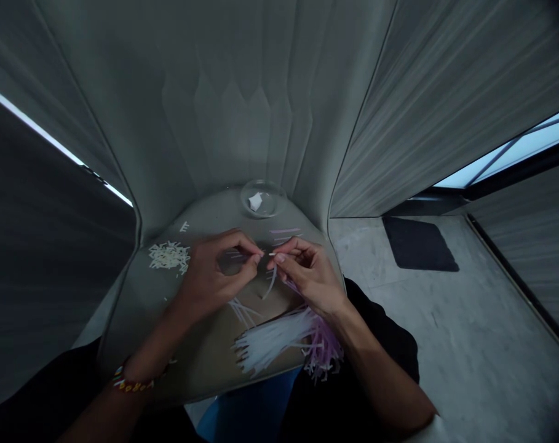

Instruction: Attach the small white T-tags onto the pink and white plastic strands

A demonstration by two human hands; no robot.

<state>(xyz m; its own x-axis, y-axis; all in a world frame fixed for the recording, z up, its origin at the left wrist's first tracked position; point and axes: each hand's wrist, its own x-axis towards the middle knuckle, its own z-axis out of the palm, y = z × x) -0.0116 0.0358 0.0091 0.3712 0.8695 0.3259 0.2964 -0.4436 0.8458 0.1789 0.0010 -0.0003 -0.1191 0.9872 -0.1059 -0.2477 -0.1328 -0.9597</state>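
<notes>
My left hand (217, 267) is closed in a pinch over the chair seat, thumb and forefinger together; what it holds, if anything, is too small to make out. Facing it, my right hand (309, 271) is closed on a thin translucent strip (270, 284) that curves down from the fingers. A tiny white tip (272, 254) pokes out between that thumb and forefinger. Below lies a thick bundle of white strips (274, 338), beside purple strips (324, 347). A heap of short cream pieces (168, 255) rests left of my left hand.
A clear round bowl (263, 209) with a white scrap (255, 200) in it stands near the grey chair's backrest (233, 123). Loose pale purple strips (285, 231) lie behind my right hand. A dark mat (420, 243) is on the floor to the right.
</notes>
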